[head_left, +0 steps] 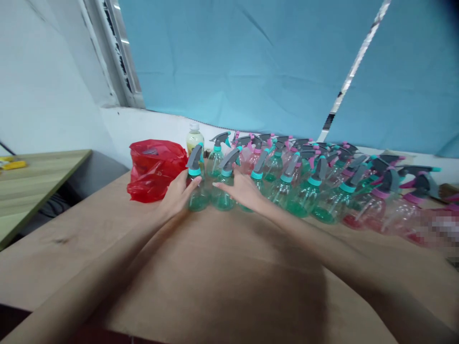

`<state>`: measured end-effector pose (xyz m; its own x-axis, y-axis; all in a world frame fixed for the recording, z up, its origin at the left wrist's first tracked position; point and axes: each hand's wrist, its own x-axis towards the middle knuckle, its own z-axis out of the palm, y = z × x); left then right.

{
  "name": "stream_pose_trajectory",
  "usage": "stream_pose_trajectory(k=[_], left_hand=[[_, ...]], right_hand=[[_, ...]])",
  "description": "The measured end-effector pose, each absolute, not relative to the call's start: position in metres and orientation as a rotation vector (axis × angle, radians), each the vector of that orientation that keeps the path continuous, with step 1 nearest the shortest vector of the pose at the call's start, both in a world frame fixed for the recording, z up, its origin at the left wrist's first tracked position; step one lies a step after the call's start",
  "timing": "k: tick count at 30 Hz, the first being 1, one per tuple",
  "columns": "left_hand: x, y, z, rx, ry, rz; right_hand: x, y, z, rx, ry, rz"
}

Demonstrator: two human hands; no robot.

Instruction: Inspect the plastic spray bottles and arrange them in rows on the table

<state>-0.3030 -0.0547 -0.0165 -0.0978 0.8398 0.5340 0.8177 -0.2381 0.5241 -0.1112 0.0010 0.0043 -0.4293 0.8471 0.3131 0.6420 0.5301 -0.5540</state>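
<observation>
One leftmost bottle (198, 198) is standing near 12 o'clock, left hand (176, 195) gripping it | right hand (246, 189) is spanning neighbouring bottle (224, 198), grip untellable | stray nudge possibly toppling crowded row (303, 203), 1 o'clock

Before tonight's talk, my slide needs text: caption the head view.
Left hand and right hand at two teal-collared spray bottles near a red bag.

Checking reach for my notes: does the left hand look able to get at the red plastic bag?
Probably yes: the red plastic bag sits beside the left hand with nothing visible between, though that hand is now at the leftmost front spray bottle.
</observation>
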Motion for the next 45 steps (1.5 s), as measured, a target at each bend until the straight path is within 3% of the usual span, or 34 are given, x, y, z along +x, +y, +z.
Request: stream_pose_trajectory(k=[11, 17, 26, 37, 45], left_hand=[[-0.303, -0.059, -0.018, 2.158, 1.954, 1.312], [-0.298, -0.097, -0.023, 2.002, 2.159, 1.531], [-0.221, -0.134, -0.031, 1.971, 1.822, 1.34], [-0.082, -0.1, -0.017, 1.801, 1.292, 1.278], [-0.045, -0.083, -0.014, 1.811, 1.215, 1.264]], right_hand=[[-0.103, -0.014, 0.004, -1.235, -2.328, 0.304], [-0.08, -0.048, -0.003, -1.053, -2.419, 0.225], [-0.01, -0.079, -0.008, -1.036, -2.447, 0.043], [0.11, -0.081, -0.021, -1.224, -2.326, -0.042], [0.145, -0.08, -0.025, -1.253, -2.254, -0.009]])
